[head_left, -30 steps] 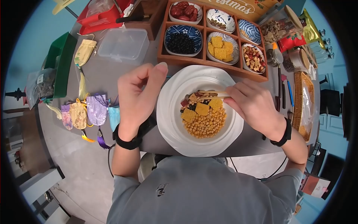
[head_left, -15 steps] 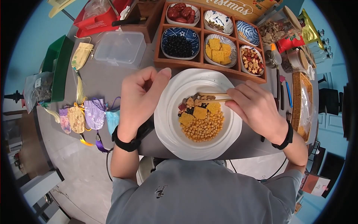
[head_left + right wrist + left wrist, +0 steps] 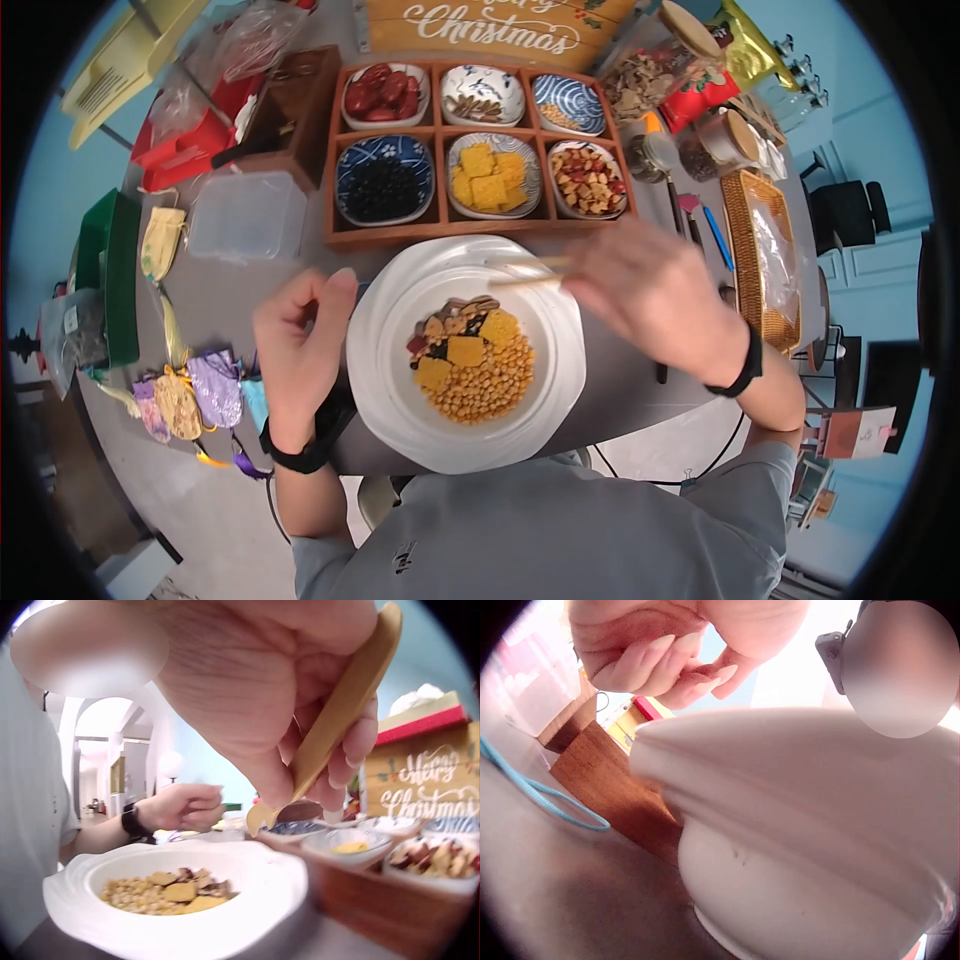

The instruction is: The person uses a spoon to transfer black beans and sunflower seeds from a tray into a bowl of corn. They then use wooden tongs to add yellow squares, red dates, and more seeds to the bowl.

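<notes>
My right hand (image 3: pixel 640 290) grips wooden tongs (image 3: pixel 341 712), held above the far right rim of a wide white bowl (image 3: pixel 368 370). Nothing shows between the tong tips. Inside the bowl lie yellow kernels or beans (image 3: pixel 485 385), several yellow square pieces (image 3: pixel 464 351), some black beans and brown chopped bits (image 3: pixel 455 320). My left hand (image 3: pixel 300 340) hovers beside the bowl's left rim, fingers loosely curled and holding nothing. In the left wrist view its fingers (image 3: pixel 649 664) appear just past the bowl's rim.
Behind the bowl stands a divided wooden box (image 3: pixel 440 180) with small dishes of red dates, black beans, yellow squares and nut mix. A clear plastic container (image 3: pixel 247 215) and small pouches (image 3: pixel 213 388) lie left. Jars (image 3: pixel 718 140) and a wicker basket (image 3: pixel 745 215) stand right.
The tongs have lifted from the brown bits in the bowl toward its far rim, moving with my right hand. The head view has shifted, bringing more of the box into sight.
</notes>
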The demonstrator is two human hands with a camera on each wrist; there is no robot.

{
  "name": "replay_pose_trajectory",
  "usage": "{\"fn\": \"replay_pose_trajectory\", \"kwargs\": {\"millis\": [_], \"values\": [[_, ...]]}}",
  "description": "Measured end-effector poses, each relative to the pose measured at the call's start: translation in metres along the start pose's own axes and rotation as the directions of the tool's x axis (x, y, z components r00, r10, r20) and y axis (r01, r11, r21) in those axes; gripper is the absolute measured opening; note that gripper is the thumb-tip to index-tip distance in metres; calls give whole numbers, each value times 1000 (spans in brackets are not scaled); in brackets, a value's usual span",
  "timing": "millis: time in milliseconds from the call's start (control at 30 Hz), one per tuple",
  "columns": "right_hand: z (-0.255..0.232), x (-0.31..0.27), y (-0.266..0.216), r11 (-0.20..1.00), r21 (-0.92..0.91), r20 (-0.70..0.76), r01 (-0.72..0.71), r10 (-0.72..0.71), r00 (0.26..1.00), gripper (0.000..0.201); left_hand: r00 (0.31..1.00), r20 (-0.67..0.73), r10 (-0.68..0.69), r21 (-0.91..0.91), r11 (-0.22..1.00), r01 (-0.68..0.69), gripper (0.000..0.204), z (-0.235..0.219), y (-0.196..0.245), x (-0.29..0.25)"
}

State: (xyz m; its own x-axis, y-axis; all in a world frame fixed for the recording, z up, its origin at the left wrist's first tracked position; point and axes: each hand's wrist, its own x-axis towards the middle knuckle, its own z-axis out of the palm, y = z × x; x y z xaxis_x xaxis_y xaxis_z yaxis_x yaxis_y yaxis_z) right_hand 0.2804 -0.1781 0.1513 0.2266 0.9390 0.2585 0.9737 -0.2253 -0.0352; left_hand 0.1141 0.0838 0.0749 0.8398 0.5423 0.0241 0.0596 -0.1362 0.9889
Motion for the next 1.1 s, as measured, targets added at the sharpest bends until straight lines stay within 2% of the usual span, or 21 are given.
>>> {"fn": "replay_pose_trajectory", "kwargs": {"millis": [67,167,233,267,400,500,600,800,1000,1100], "values": [[-21,-3,22,987,-77,-14,-139,138,990,14,1000,4,3,3,1000,-3,37,0,2,0],[-35,-12,63,914,-146,-67,-379,373,926,16,1000,12,7,11,1000,-7,38,-1,-1,-1],[-35,-21,92,895,-142,-79,-422,415,906,19,1000,14,8,5,1000,-8,38,-1,0,-1],[-39,-21,98,871,-147,-34,-468,469,883,20,1000,14,15,11,1000,-15,38,-2,0,-1],[-38,-21,104,867,-65,32,-494,497,867,20,999,19,42,34,998,-43,38,-3,-2,-2],[-31,-24,112,927,-192,23,-322,332,943,20,999,21,42,33,999,-43,38,-3,-3,-2],[-28,-21,114,921,-218,51,-324,342,938,20,1000,16,26,5,1000,-26,38,-3,-2,-3],[-24,-5,108,943,-223,36,-247,261,965,20,999,11,34,0,999,-34,38,-4,-3,-2],[-5,1,112,962,-150,43,-229,237,970,22,999,8,45,-12,999,-45,37,-4,-4,-1],[1,4,109,944,-181,56,-276,290,955,16,999,8,40,-16,999,-40,38,-4,-5,-1]]}}
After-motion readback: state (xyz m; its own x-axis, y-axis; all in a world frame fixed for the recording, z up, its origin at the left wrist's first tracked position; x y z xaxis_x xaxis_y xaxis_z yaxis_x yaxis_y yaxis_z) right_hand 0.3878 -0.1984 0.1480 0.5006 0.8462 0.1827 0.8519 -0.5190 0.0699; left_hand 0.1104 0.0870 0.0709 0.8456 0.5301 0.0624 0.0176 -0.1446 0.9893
